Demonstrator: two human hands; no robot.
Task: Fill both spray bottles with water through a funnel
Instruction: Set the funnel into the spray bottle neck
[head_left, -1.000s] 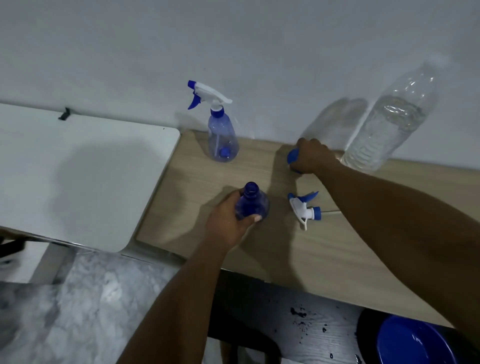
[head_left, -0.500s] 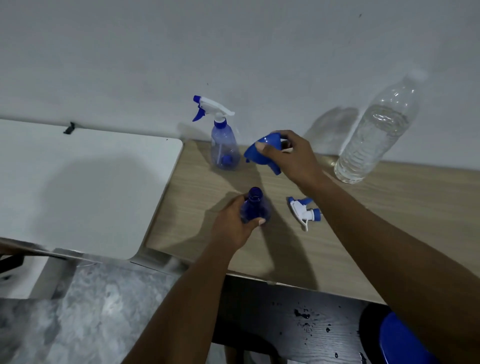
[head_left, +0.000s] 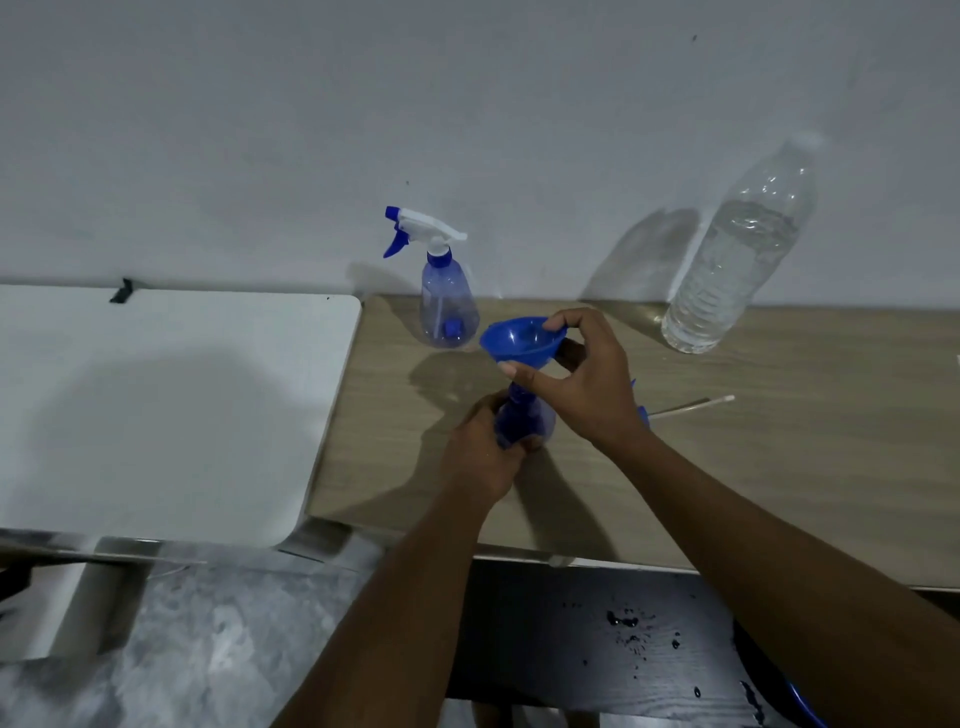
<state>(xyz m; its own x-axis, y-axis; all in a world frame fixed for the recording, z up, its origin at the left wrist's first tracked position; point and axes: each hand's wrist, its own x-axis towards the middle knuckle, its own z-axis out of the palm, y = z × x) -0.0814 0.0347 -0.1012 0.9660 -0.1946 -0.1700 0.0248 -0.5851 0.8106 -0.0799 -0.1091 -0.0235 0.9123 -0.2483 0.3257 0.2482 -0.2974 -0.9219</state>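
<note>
Funnel (head_left: 521, 340) now carried over and seated on open bottle (head_left: 522, 422); right hand (head_left: 582, 382) pinching rim, left hand (head_left: 485, 447) wrapped around bottle. Ready for pouring from water bottle (head_left: 737, 249).

No readable text, label or number on anything in view.

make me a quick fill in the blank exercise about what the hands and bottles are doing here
1. The right hand holds the blue ____ by its rim.
2. The left hand grips the open spray bottle, whose trigger top is ____.
3. The other spray bottle stands by the ____.
4. The clear water bottle is ____ full.

Missing words: funnel; off; wall; partly
</note>
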